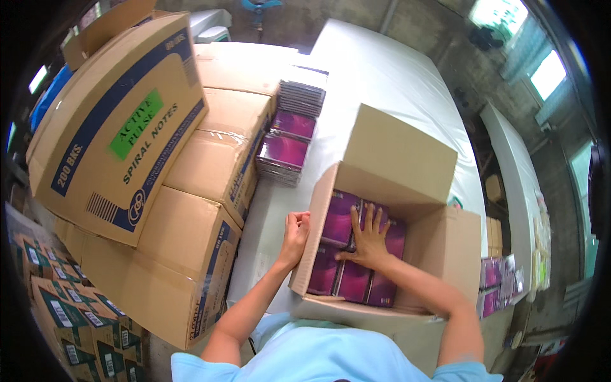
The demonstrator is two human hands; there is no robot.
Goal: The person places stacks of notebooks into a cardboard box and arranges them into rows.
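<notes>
An open cardboard box stands before me, with several purple-covered notebooks stacked in side-by-side piles inside. My right hand reaches in over its near wall. Its fingers are spread and lie flat on the notebook covers, holding nothing. Outside the box, my left hand rests against the left wall with its fingers curled closed. Whether it pinches the cardboard there is hidden. The far flap sticks up. A bare strip along the right inside of the box shows brown cardboard.
Large closed cartons fill the left, one bigger carton on top. Purple notebook stacks sit on the white-covered table beyond my left hand. More notebooks lie right of the box. Green-brown cartons are stacked lower left.
</notes>
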